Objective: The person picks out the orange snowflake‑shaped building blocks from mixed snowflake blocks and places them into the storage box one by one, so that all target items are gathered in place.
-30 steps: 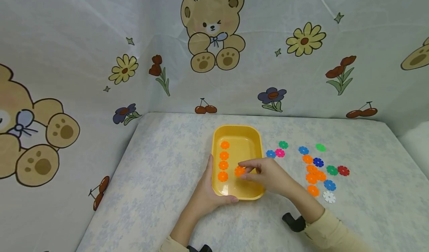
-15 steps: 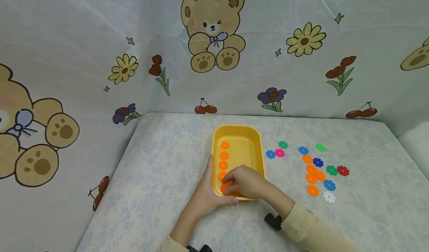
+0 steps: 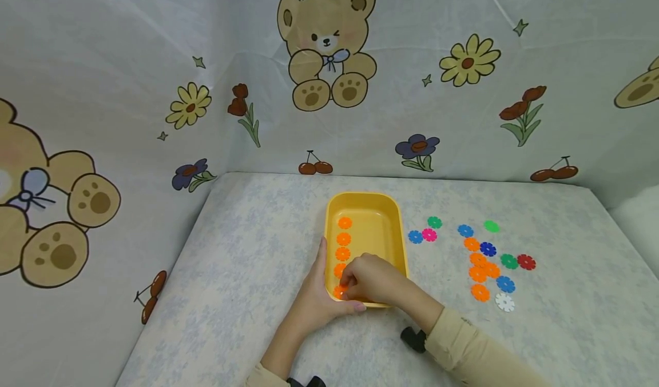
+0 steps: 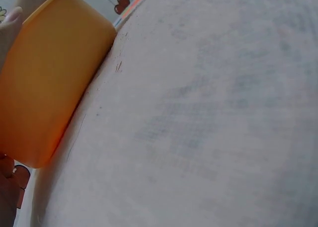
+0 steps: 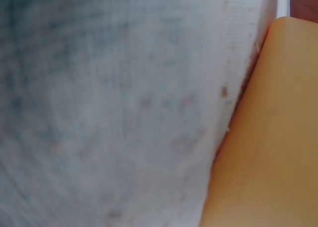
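In the head view, a yellow tray [image 3: 378, 227] stands on the cloth-covered table. My left hand [image 3: 315, 304] holds its near left corner, thumb along the front rim and fingers against the left wall. Inside, several orange notched plastic discs [image 3: 343, 239] lie in a column along the left side. At the column's near end my right hand [image 3: 373, 278] reaches into the tray, its fingertips pinching an orange disc [image 3: 338, 291] that they partly cover. The left wrist view shows the tray's outer wall [image 4: 54, 73] and part of the left hand; the right wrist view shows only tray wall and cloth.
To the tray's right lie scattered notched discs: several orange ones [image 3: 477, 274], a white one [image 3: 504, 302], a red one [image 3: 526, 262], a pink one [image 3: 429, 235], and some blue and green ones. A bear-printed cloth [image 3: 401, 118] hangs behind the table.
My right hand has moved left and nearer with an orange disc, from the tray's middle to the near end of the column. The left hand keeps its place on the tray.
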Available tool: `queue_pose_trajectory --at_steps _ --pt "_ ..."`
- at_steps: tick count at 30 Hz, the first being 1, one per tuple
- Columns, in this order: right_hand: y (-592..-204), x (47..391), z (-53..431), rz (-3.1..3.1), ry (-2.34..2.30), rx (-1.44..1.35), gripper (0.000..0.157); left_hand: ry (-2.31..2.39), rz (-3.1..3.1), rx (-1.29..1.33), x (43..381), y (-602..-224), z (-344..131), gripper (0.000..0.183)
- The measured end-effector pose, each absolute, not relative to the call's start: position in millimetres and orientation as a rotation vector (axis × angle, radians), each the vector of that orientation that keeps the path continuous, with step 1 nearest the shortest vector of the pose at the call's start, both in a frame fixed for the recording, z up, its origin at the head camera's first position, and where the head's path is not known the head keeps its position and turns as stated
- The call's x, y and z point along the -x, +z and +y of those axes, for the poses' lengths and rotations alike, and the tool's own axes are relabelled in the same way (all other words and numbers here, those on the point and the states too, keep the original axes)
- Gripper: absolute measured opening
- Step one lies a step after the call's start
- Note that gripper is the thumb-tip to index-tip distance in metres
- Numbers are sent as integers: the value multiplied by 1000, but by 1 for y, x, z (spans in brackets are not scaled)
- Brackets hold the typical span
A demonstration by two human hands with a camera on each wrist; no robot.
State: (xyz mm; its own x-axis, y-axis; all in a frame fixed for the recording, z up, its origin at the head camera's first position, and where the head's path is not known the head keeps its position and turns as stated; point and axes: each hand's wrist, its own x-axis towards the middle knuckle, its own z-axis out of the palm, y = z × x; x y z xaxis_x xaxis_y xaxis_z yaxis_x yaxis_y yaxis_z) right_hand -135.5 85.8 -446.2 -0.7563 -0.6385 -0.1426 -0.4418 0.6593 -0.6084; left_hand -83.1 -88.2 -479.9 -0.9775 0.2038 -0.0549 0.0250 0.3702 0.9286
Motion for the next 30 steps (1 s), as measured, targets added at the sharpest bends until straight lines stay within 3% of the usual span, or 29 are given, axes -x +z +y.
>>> queue_pose_trajectory --at_steps 11,16,22,30 --pt "-420 139 115 2747 -936 738 23 1702 2432 -209 84 -480 -86 140" --pt "-414 149 159 2886 -1003 547 25 1716 2437 -214 86 -481 -86 140" --pt "-426 162 223 3069 -639 274 34 1717 2440 -173 85 -480 -87 142" --pt "-440 164 287 2984 -447 -30 61 1730 2430 -194 86 -481 -85 141"
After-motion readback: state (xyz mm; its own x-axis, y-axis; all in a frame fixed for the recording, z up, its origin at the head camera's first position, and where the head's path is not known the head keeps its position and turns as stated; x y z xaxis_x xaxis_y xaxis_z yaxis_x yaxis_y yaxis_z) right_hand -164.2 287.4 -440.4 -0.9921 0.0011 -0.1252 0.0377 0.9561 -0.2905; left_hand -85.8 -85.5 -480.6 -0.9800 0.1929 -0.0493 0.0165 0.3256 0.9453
